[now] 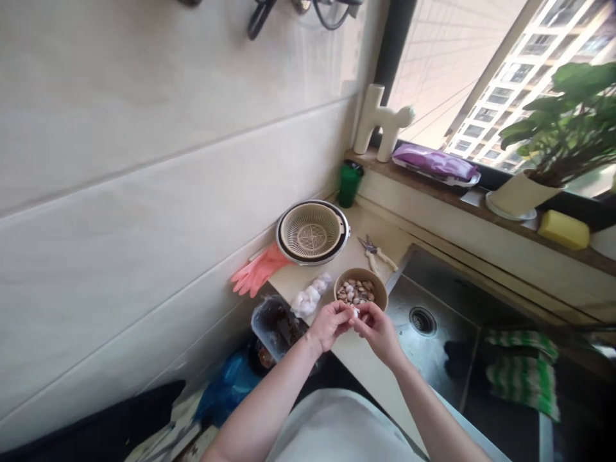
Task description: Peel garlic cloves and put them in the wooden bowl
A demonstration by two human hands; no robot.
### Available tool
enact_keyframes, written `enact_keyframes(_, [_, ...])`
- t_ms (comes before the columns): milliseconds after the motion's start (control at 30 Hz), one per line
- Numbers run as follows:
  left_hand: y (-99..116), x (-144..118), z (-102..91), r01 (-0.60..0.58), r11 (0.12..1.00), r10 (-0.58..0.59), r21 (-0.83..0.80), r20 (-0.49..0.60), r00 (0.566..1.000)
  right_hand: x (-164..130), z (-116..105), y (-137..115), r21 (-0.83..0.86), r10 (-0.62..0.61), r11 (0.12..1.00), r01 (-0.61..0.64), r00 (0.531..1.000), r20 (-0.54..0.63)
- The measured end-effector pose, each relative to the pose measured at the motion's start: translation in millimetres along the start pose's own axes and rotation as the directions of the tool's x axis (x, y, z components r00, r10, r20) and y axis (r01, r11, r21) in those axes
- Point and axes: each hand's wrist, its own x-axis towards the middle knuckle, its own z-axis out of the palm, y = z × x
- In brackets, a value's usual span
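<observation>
Lower centre: left hand (331, 324) and right hand (378, 328), fingertips pinching one white piece (356, 312). Just above: one bowl (384, 296), cloves (355, 292) too small to count.

a kitchen, with steel sink (455, 314) and colander (312, 235)

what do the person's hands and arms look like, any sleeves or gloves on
The left hand and right hand are ungloved, with no watch or bracelet visible. The forearms are bare, without sleeves. A plain pale garment shows between them.
</observation>
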Motion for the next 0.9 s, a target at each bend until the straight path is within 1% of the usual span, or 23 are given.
enact_keyframes(100, [-1, 10, 15.2, -0.038, 0.999, 0.037, 0.032, 0.025, 0.999, 7, -12, 3, -0.025, -0.045, 0.999, 0.045, 0.999, -0.028])
enact_keyframes(200, [-6, 16, 20.1, -0.114, 0.982, 0.115, 0.149, -0.002, 0.993, 13, -19, 10, 0.015, -0.063, 0.998, 0.063, 0.998, -0.016])
enact_keyframes(267, [-8, 21, 20.0, -0.147, 0.963, 0.167, 0.225, -0.071, 0.983, 17, -22, 14, 0.097, -0.038, 0.995, 0.038, 0.999, 0.004])
enact_keyframes(333, [-9, 24, 19.2, -0.168, 0.951, 0.209, 0.258, -0.141, 0.968, 19, -24, 18, 0.237, 0.01, 0.971, -0.017, 0.999, 0.031])
enact_keyframes(367, [-9, 24, 18.9, -0.176, 0.951, 0.22, 0.255, -0.158, 0.963, 21, -25, 19, 0.312, 0.039, 0.949, -0.051, 0.998, 0.047])
enact_keyframes(433, [-8, 25, 19.0, -0.189, 0.954, 0.229, 0.232, -0.156, 0.961, 22, -26, 22, 0.43, 0.09, 0.896, -0.113, 0.993, 0.074])
enact_keyframes(533, [-7, 25, 20.4, -0.199, 0.961, 0.231, 0.194, -0.16, 0.96, 23, -28, 27, 0.505, 0.124, 0.85, -0.153, 0.988, 0.091])
enact_keyframes(567, [-8, 25, 21.0, -0.2, 0.963, 0.231, 0.18, -0.172, 0.958, 23, -29, 30, 0.508, 0.12, 0.849, -0.148, 0.989, 0.088])
enact_keyframes(633, [-11, 25, 22.5, -0.198, 0.971, 0.222, 0.137, -0.195, 0.955, 23, -29, 34, 0.474, 0.093, 0.874, -0.104, 0.995, 0.048])
enact_keyframes(733, [-17, 24, 24.4, -0.193, 0.98, 0.199, 0.046, -0.2, 0.959, 23, -28, 38, 0.348, 0.025, 0.937, -0.01, 0.999, -0.04])
enact_keyframes(800, [-21, 24, 25.1, -0.193, 0.981, 0.188, -0.006, -0.198, 0.962, 24, -27, 38, 0.28, -0.027, 0.958, 0.054, 0.995, -0.101])
enact_keyframes(900, [-24, 24, 24.9, -0.194, 0.98, 0.181, -0.039, -0.221, 0.958, 25, -25, 38, 0.241, -0.07, 0.963, 0.117, 0.978, -0.195])
